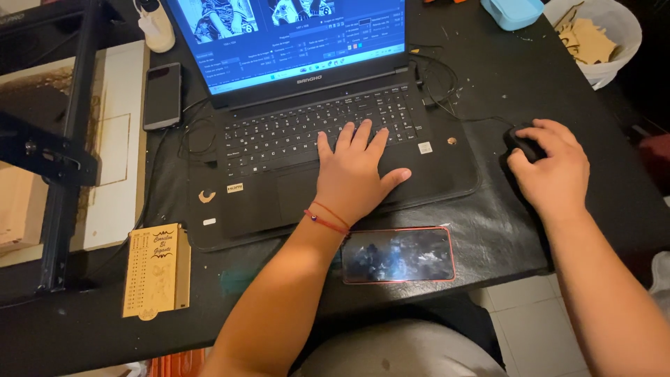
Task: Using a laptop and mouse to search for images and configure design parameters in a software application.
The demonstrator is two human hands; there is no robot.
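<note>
Black mouse (525, 145) under right hand (551, 171) (near table edge (614, 230))

left hand (352, 171) flat on laptop (307, 132), right hand (551, 171) gripping mouse (522, 143).

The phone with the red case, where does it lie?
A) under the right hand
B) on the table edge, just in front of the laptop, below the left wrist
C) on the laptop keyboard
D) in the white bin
B: the phone with the red case lies flat on the black table in front of the laptop, near the wrist of the left hand, while the right hand covers a black mouse.
</note>
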